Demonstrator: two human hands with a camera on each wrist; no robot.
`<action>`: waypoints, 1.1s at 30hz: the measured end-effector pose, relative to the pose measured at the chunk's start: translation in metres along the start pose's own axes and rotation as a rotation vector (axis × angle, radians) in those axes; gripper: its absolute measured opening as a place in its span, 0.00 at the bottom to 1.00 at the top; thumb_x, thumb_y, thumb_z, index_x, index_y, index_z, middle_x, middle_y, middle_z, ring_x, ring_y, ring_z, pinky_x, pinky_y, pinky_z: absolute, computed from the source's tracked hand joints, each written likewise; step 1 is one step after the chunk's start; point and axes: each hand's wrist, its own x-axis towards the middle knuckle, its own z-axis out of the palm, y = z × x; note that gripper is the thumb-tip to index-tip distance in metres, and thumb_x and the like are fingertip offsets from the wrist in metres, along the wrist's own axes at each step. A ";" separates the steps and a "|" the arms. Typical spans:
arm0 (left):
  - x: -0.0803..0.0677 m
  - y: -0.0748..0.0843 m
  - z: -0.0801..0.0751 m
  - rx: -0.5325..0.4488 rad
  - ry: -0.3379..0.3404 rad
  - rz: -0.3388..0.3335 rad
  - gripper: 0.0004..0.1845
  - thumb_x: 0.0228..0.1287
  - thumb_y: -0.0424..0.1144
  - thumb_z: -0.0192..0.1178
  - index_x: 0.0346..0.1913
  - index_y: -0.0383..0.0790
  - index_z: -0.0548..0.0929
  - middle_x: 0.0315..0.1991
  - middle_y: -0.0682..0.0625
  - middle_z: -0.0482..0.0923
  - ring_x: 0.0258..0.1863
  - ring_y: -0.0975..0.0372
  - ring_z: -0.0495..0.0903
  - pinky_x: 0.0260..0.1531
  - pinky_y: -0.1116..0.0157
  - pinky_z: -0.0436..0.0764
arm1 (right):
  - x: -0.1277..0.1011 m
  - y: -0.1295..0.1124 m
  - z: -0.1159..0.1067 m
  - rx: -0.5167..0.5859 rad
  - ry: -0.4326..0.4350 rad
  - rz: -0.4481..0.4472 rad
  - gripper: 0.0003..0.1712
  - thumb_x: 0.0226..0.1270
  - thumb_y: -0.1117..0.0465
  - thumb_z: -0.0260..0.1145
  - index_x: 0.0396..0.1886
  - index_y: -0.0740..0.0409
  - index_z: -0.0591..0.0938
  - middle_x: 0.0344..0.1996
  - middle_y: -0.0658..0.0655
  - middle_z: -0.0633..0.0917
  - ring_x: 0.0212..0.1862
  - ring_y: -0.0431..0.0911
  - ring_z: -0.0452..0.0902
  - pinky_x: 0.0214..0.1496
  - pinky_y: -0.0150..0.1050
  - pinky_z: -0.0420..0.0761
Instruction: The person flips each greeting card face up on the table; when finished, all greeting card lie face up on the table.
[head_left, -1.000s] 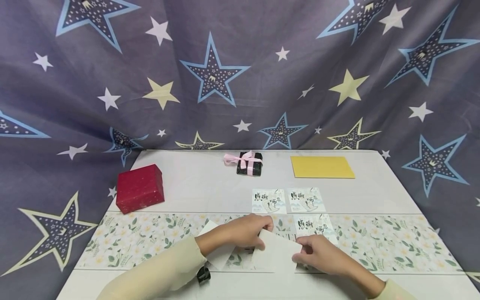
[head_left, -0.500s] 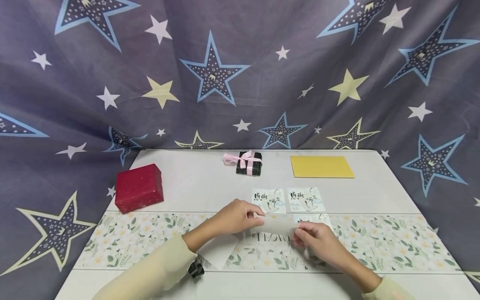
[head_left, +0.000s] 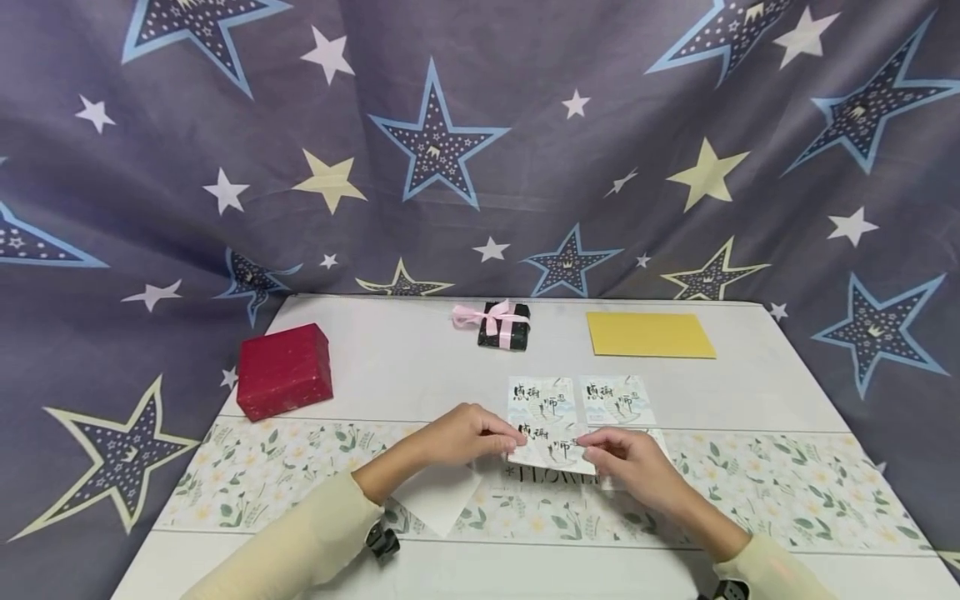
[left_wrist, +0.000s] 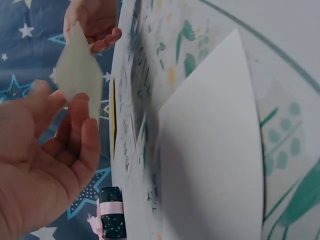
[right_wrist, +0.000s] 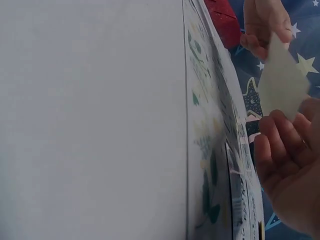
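A square card [head_left: 551, 454] with black brush lettering is held up between my two hands, its printed side toward the head camera. My left hand [head_left: 467, 435] pinches its left edge, and my right hand [head_left: 636, 467] pinches the right edge. Both wrist views show the pale plain back of this card [left_wrist: 79, 70], [right_wrist: 281, 82] above the table. Beyond it lie two matching cards, a left one [head_left: 542, 392] partly covered by the held card and a right one [head_left: 619, 400]. A third is mostly hidden behind my right hand. Below my left forearm lies a blank white card [head_left: 442, 500].
A red box [head_left: 285, 371] stands at the table's left. Toward the back are a small dark package with pink ribbon [head_left: 504, 327] and a yellow envelope-like sheet [head_left: 651, 335]. A floral strip [head_left: 780, 483] crosses the white table; a starry curtain [head_left: 450, 233] hangs behind.
The held card has turned over, from its blank side to its lettered side. Both hands have lifted it and moved it away from the table's front, toward the laid cards.
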 end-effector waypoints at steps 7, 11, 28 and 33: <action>0.004 -0.006 0.011 0.135 -0.018 0.004 0.27 0.65 0.35 0.68 0.67 0.45 0.80 0.25 0.61 0.82 0.20 0.74 0.71 0.30 0.75 0.76 | 0.007 -0.001 -0.001 -0.186 -0.101 -0.067 0.31 0.64 0.58 0.73 0.66 0.59 0.78 0.30 0.46 0.83 0.28 0.34 0.75 0.32 0.31 0.80; 0.006 -0.005 0.013 0.165 -0.042 -0.024 0.32 0.65 0.37 0.68 0.72 0.43 0.74 0.24 0.60 0.82 0.19 0.74 0.71 0.32 0.74 0.76 | 0.009 0.000 0.000 -0.291 -0.149 -0.088 0.37 0.62 0.58 0.75 0.70 0.61 0.74 0.28 0.43 0.81 0.26 0.32 0.73 0.30 0.30 0.78; 0.011 -0.011 0.026 0.344 -0.067 -0.028 0.32 0.63 0.39 0.70 0.70 0.40 0.76 0.19 0.63 0.74 0.18 0.75 0.69 0.30 0.75 0.71 | 0.018 0.000 0.003 -0.437 -0.217 -0.055 0.36 0.64 0.54 0.75 0.69 0.58 0.76 0.24 0.39 0.77 0.24 0.31 0.67 0.28 0.29 0.71; 0.013 -0.012 0.027 0.364 -0.075 -0.034 0.32 0.64 0.41 0.69 0.71 0.41 0.75 0.19 0.64 0.73 0.18 0.76 0.69 0.29 0.76 0.70 | 0.020 0.001 0.004 -0.438 -0.216 -0.036 0.36 0.63 0.54 0.75 0.69 0.58 0.76 0.24 0.40 0.77 0.24 0.31 0.67 0.28 0.30 0.71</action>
